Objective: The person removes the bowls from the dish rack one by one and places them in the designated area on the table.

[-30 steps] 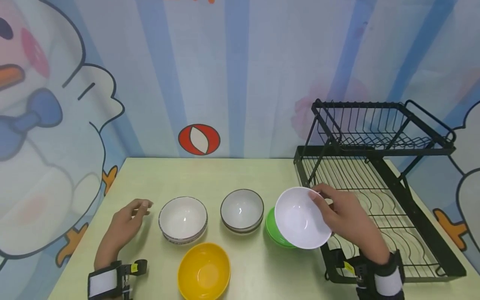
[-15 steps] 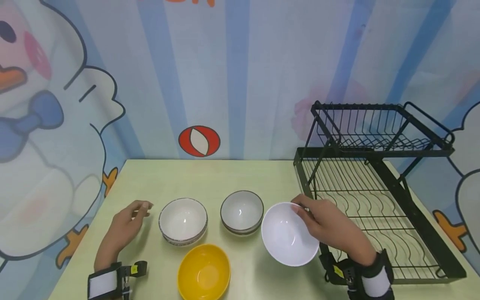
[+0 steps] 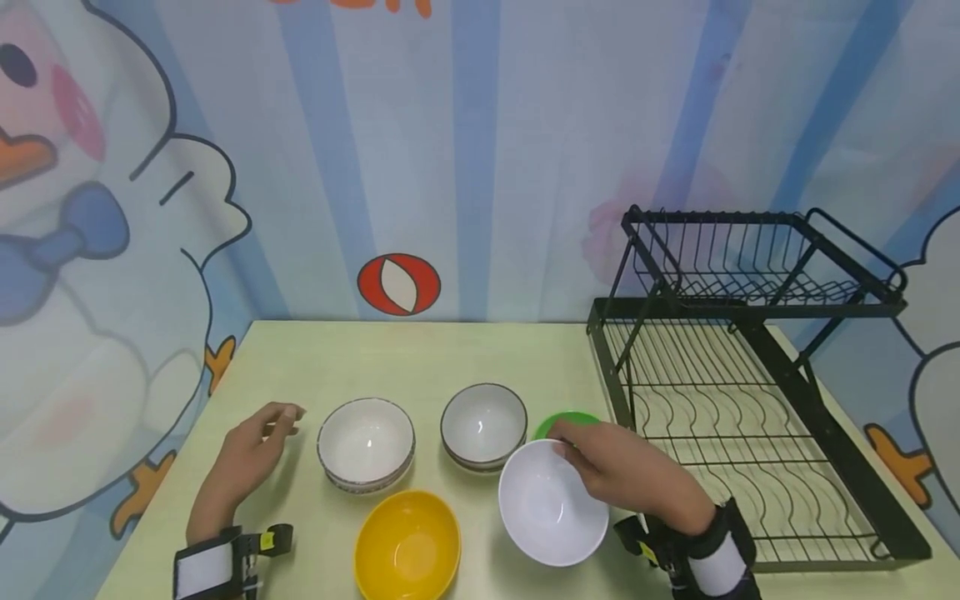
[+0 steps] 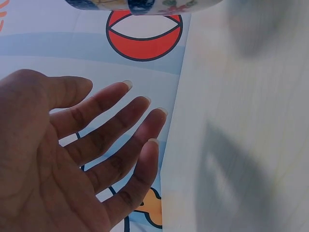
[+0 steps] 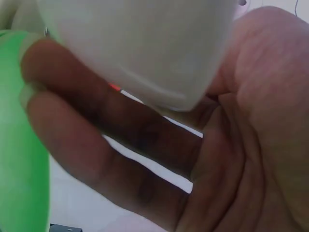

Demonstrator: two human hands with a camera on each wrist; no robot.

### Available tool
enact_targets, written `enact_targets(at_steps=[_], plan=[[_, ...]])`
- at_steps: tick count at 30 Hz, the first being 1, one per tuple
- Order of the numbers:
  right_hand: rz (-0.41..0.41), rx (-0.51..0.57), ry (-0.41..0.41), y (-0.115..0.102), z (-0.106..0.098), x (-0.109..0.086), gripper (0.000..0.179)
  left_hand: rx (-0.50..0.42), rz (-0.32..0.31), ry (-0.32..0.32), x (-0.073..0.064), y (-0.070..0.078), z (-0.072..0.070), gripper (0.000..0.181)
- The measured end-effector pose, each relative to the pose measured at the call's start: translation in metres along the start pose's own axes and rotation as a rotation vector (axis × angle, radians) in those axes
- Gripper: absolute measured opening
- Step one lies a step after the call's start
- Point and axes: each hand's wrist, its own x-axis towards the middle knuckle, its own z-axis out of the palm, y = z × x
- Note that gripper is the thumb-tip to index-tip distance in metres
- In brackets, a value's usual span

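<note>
My right hand pinches a plain white bowl by its rim, the bowl tilted over the near right part of the table. Behind that hand a green bowl is partly hidden; its side is close to my fingertips in the right wrist view. My left hand hovers with loosely bent fingers and holds nothing, left of a stack of white patterned bowls. The left wrist view shows this hand's palm and the stack's painted side at the top.
A grey-white stack of bowls stands mid-table. In front is a yellow bowl. A black two-tier dish rack takes up the right side. A cartoon-printed backdrop rises behind the table.
My right hand has carried the white bowl left and toward me, from over the green bowl to in front of it. The left hand has stayed in place.
</note>
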Motion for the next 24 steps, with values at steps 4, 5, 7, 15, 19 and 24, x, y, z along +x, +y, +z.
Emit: enact_targets(at_steps=[4, 5, 7, 15, 19, 24], plan=[[-0.023, -0.021, -0.001, -0.001, 0.004, 0.001, 0.013, -0.001, 0.006, 0.004, 0.0, -0.001, 0.0, 0.057], [-0.028, -0.024, -0.005, -0.001, 0.004, 0.001, 0.013, -0.001, 0.008, 0.004, 0.0, -0.001, 0.001, 0.057], [-0.034, -0.029, -0.015, -0.001, 0.005, 0.002, 0.013, 0.001, 0.013, 0.007, 0.0, 0.0, 0.001, 0.057], [-0.058, -0.014, -0.087, -0.005, 0.01, 0.006, 0.009, 0.003, 0.029, 0.018, 0.0, 0.0, 0.001, 0.055], [-0.076, -0.024, -0.113, -0.008, 0.014, 0.008, 0.009, -0.007, 0.028, 0.024, -0.001, 0.001, 0.0, 0.053], [-0.054, -0.025, -0.145, -0.01, 0.017, 0.01, 0.009, -0.013, 0.025, 0.027, -0.002, 0.002, 0.0, 0.052]])
